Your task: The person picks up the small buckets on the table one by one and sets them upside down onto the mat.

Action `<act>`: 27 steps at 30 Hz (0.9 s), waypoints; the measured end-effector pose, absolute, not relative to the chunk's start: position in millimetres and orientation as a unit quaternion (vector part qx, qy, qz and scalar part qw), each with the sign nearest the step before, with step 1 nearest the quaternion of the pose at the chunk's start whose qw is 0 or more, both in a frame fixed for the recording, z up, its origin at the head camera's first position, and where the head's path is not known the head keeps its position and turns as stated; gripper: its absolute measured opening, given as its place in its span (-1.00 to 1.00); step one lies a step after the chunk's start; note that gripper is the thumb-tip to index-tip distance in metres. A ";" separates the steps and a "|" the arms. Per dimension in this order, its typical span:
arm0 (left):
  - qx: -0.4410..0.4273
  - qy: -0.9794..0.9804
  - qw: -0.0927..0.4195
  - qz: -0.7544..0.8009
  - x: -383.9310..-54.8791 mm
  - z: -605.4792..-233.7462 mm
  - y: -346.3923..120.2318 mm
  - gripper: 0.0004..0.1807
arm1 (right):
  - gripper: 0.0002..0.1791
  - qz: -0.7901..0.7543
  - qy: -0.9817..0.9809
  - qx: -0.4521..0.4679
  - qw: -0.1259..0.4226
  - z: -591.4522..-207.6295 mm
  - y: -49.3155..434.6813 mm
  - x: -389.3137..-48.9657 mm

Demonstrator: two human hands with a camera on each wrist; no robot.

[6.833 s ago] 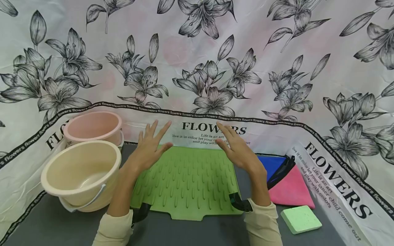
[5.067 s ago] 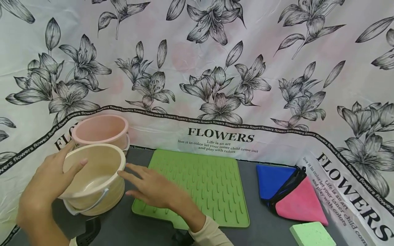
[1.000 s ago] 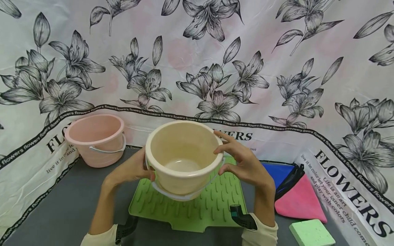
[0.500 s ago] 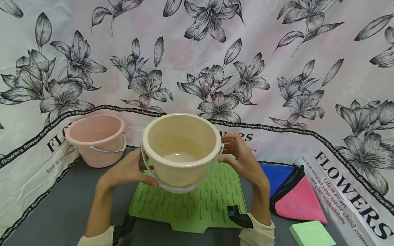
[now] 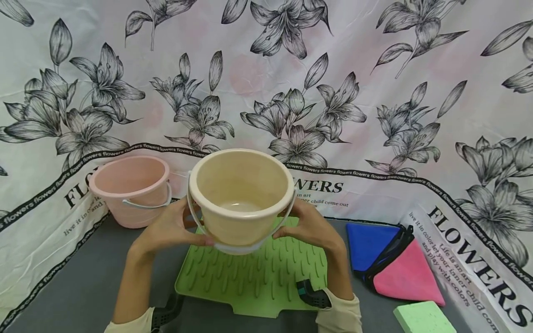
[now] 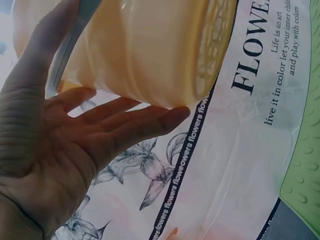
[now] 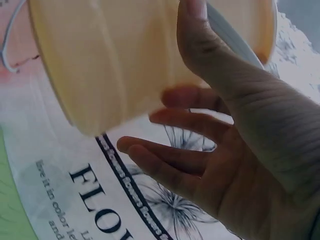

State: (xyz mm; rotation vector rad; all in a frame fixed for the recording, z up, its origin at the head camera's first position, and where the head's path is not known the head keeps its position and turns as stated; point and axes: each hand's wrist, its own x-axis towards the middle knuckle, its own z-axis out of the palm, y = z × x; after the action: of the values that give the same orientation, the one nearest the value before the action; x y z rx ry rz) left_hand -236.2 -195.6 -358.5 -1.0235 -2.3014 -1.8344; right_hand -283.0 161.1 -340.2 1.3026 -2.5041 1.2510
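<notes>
A cream plastic bucket point(image 5: 239, 225) is held up over the green ridged mat point(image 5: 258, 284), its mouth tilted towards me. Its pale handle hangs down across the front. My left hand point(image 5: 172, 227) holds the bucket's left side, thumb in front; in the left wrist view its fingers point(image 6: 172, 119) spread along the bucket's outer wall. On the other side, my right hand point(image 5: 310, 226) has its thumb at the front of the wall, below the rim. The right wrist view shows that thumb point(image 7: 192, 30) over the handle and the fingers curved around the wall.
A pink bucket point(image 5: 133, 208) with its handle down stands at the back left. To the right lie a blue and pink pouch point(image 5: 405, 273) with a black zip and a light green block point(image 5: 424, 317). A flowered sheet point(image 5: 266, 83) covers the back.
The cream bucket has gone from beside the pink bucket to over the mat. In the last second it has risen slightly and shifted left, while the right hand moved from the rim down the side.
</notes>
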 end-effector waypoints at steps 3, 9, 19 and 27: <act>-0.318 -0.742 0.016 -0.590 -235.7 -357.0 -193.1 0.17 | -0.05 0.420 -0.809 0.411 0.025 -337.8 154.9 -280.4; -0.279 -0.748 0.025 -0.602 -234.1 -353.0 -185.1 0.17 | -0.02 0.461 -0.788 0.409 -0.006 -333.9 155.6 -277.8; -0.233 -0.746 0.050 -0.622 -231.7 -346.0 -181.5 0.06 | -0.31 0.473 -0.785 0.400 0.009 -331.7 154.3 -277.9; -0.156 -0.787 0.077 -0.592 -227.4 -332.9 -172.4 -0.10 | -0.40 0.478 -0.800 0.362 0.036 -329.7 144.8 -274.1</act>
State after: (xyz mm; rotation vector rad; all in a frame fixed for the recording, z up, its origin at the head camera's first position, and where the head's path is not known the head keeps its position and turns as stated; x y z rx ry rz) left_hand -227.4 -172.4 -332.9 -0.4673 -2.3590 -1.7723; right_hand -274.1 144.8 -329.7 1.1109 -2.4562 1.4664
